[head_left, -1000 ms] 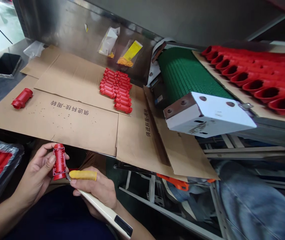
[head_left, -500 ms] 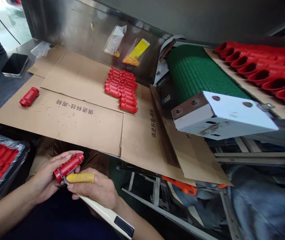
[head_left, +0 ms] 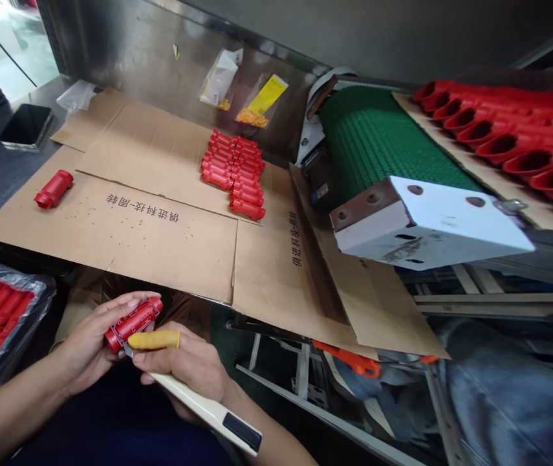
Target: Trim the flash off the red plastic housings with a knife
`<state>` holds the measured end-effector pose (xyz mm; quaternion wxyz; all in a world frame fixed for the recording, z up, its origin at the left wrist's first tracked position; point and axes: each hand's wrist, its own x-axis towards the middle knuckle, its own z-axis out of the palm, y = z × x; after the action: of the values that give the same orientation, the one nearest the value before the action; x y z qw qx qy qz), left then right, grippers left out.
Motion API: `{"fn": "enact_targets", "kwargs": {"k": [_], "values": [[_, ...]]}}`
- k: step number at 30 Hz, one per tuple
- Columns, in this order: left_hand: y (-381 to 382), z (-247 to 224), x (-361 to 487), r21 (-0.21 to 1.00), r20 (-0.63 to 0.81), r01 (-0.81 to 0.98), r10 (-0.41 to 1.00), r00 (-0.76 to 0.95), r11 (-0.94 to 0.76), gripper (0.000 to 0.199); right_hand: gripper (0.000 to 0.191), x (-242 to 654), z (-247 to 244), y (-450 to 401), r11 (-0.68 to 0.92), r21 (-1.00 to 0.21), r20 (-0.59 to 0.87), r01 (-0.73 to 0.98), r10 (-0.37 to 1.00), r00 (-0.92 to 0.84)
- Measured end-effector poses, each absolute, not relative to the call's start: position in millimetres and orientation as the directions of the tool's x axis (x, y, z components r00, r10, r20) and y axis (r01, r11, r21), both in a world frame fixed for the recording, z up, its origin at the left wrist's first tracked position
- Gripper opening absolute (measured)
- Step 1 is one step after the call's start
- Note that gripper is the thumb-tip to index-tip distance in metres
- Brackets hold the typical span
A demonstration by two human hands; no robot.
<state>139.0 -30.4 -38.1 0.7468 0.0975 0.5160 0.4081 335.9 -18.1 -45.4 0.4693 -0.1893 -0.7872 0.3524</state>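
Them: Where's the piece, and what are your hands up to?

Me: The tube (head_left: 136, 321) is tilted, just off the near edge of the cardboard (head_left: 184, 268). Left hand (head_left: 92, 344) is wrapped round it, right hand (head_left: 193, 364) grips the knife (head_left: 197, 402) — blade (head_left: 129, 350) at the tube's lower end, can't tell if it's actually touching.

Them: Any tips?

Me: I'd go shallow and short with the blade, left hand clear of its path. The finger cot (head_left: 154, 339) looks like decent cover, but it blocks some of the view.

Them: Anything in the way?

Me: Mostly that cardboard edge just ahead. Loose tube (head_left: 54, 189) on top, stacked tubes (head_left: 232, 173) further back, box (head_left: 41, 292) near my left arm, green belt (head_left: 378, 142) off right.
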Motion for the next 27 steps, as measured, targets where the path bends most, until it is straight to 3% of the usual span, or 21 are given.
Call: {"fn": "enact_targets", "kwargs": {"k": [5,9,11,14,17,27], "values": [[-27.4,-36.7,142.3,0.544,-0.699,-0.526,0.700,0.146,0.654,0.039,0.017,335.2,-37.9,-13.4,0.712,-0.703,0.552,-0.001,0.544,-0.632],[-25.2,-35.6,144.0,0.597,-0.586,-0.565,0.791,0.177,0.569,0.040,0.015,333.4,-31.2,-17.3,0.680,-0.722,0.605,-0.131,0.528,-0.596],[-25.4,-35.3,142.1,0.703,-0.486,-0.565,0.872,0.062,0.432,0.041,0.014,334.8,-30.5,-21.1,0.657,-0.738,0.624,-0.153,0.578,-0.526],[-27.9,-36.4,136.7,0.877,-0.250,-0.464,0.944,-0.215,0.126,0.040,0.019,337.0,-34.3,-26.7,0.587,-0.809,0.560,-0.017,0.763,-0.322],[-32.0,-38.9,132.9,0.951,-0.063,-0.307,0.956,-0.288,-0.030,0.030,0.022,335.1,-40.7,-30.4,0.570,-0.813,0.547,0.115,0.817,-0.182],[-40.7,-42.5,134.4,0.985,0.029,-0.159,0.970,-0.242,-0.070,0.019,0.027,326.5,-47.3,-27.5,0.665,-0.733,0.635,0.141,0.744,-0.208]]}}
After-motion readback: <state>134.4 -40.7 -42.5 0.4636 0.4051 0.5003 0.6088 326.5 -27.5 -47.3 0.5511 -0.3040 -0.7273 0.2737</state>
